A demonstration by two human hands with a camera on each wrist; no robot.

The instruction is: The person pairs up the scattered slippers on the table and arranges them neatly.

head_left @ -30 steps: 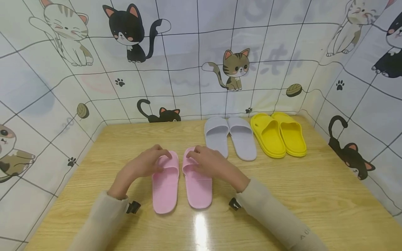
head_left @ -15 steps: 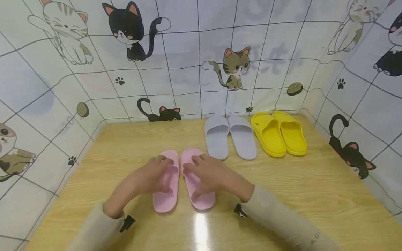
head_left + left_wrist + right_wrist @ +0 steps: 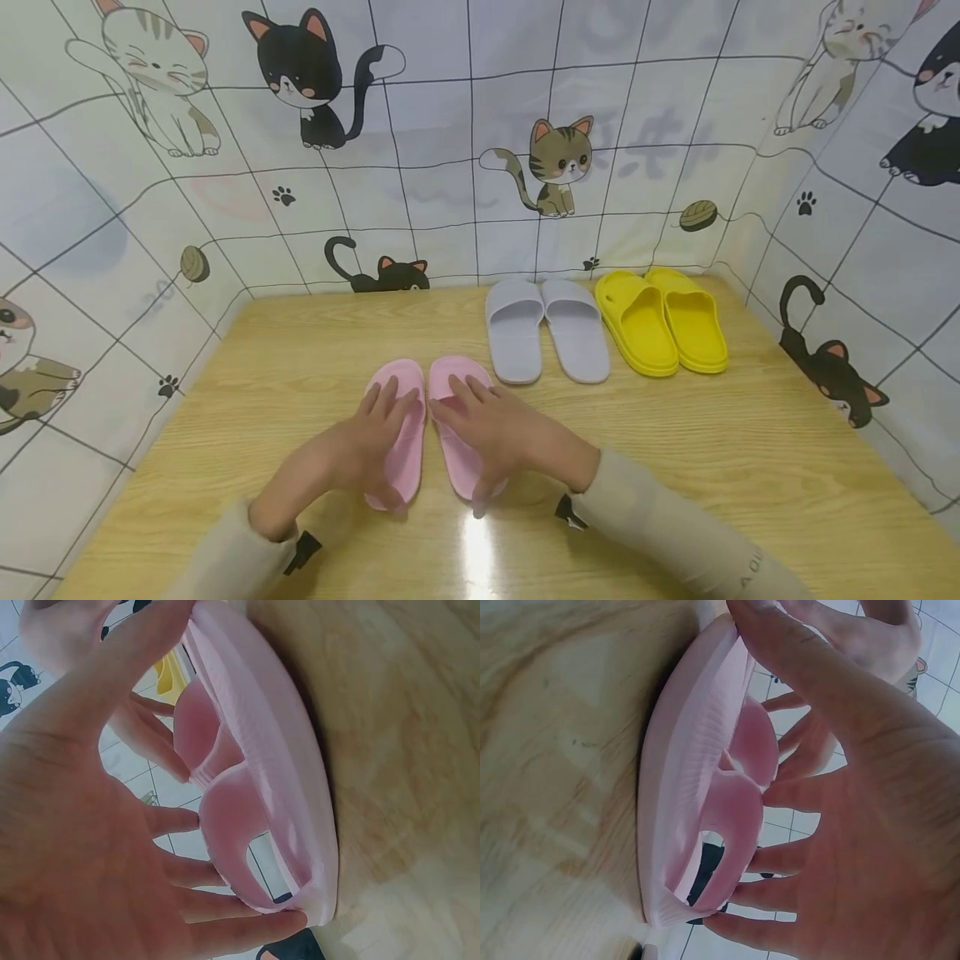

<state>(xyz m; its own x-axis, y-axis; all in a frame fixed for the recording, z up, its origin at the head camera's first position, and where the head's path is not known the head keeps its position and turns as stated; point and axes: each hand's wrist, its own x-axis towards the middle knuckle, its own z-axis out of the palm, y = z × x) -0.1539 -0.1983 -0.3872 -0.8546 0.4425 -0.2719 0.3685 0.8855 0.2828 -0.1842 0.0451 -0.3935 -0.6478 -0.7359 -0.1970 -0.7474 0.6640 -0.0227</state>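
Observation:
Two pink slippers lie side by side on the wooden table, toes toward the wall, the left slipper (image 3: 408, 458) and the right slipper (image 3: 454, 367). My left hand (image 3: 358, 446) spreads over the left one. In the left wrist view its thumb reaches the heel end of that slipper (image 3: 277, 750), while straight fingers touch the strap and toe. My right hand (image 3: 506, 429) lies likewise over the other one. Its thumb is at the heel of this slipper (image 3: 679, 765) in the right wrist view, its extended fingers along the strap. The hands cover parts of both slippers.
A pair of pale grey slippers (image 3: 516, 350) stands behind and to the right, near the wall. Beside it is a pair of yellow slippers (image 3: 645, 333). A cat-patterned sheet (image 3: 442, 125) encloses the wooden table (image 3: 675, 467) at the back and sides.
Both hands have spread their fingers, and the thumbs have moved from the straps back to the heels. The right slipper's toe has shifted slightly left, toward the other.

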